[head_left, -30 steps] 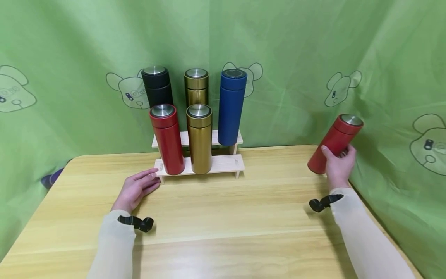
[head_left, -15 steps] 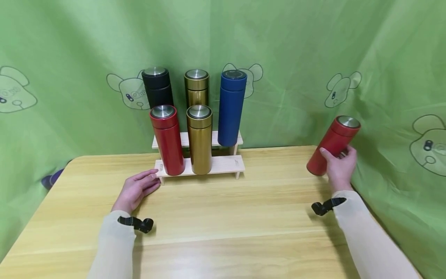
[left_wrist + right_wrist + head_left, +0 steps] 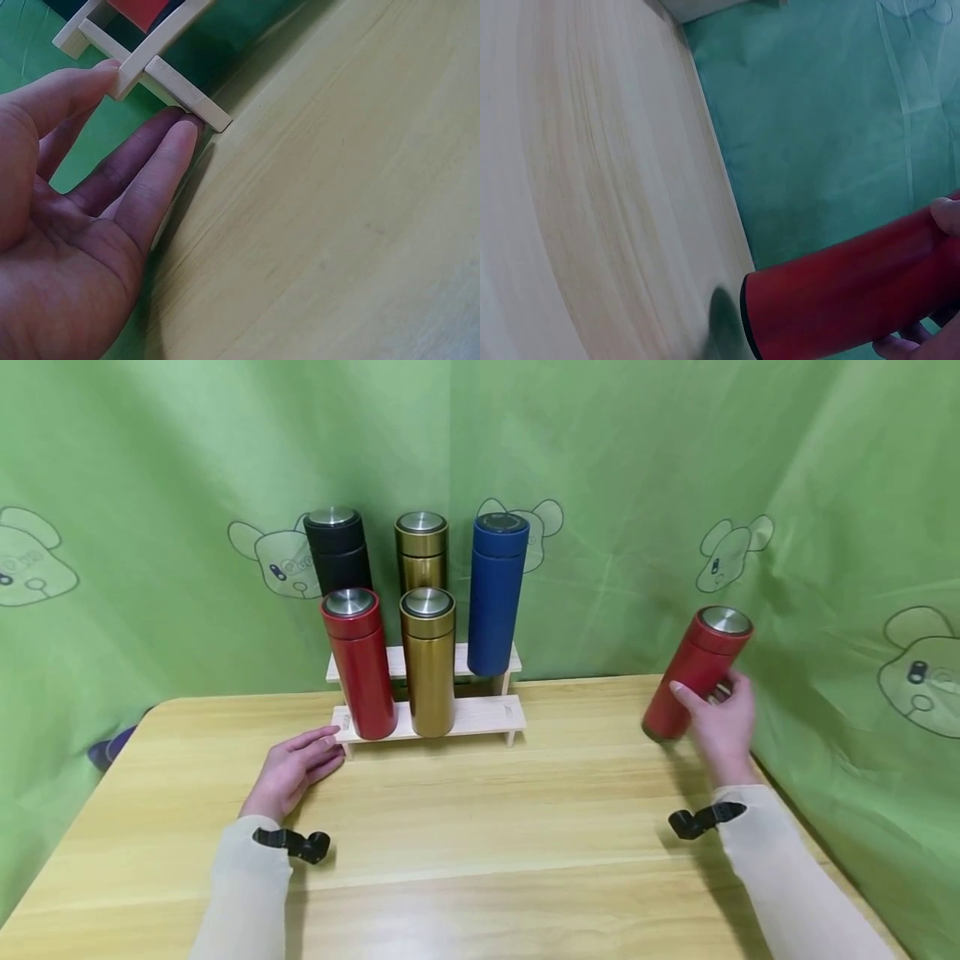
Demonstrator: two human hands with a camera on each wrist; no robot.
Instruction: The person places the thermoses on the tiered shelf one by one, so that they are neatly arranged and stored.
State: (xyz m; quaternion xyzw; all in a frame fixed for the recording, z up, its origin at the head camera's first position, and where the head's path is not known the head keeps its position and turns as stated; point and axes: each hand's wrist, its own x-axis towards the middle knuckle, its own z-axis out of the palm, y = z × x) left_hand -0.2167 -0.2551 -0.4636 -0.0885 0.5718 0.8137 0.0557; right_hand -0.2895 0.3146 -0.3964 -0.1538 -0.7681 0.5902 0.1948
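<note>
Toward the right end of the table, my right hand grips a red thermos flask round its side. The flask leans to the right, and its base hangs just above the tabletop in the right wrist view, a shadow beneath it. My left hand holds the left end of the lower step of a small wooden rack; in the left wrist view the thumb lies on the plank's end and fingers reach its leg. On the lower step stand another red flask and a gold flask.
Behind, on the upper step, are a black flask, a second gold flask and a blue flask. A green curtain with printed cartoon heads hangs close round the wooden table. Something purple shows at the left edge.
My right hand has carried the red flask a little to the left, and the flask stands slightly more upright. My left hand stays at the rack, which has not moved.
</note>
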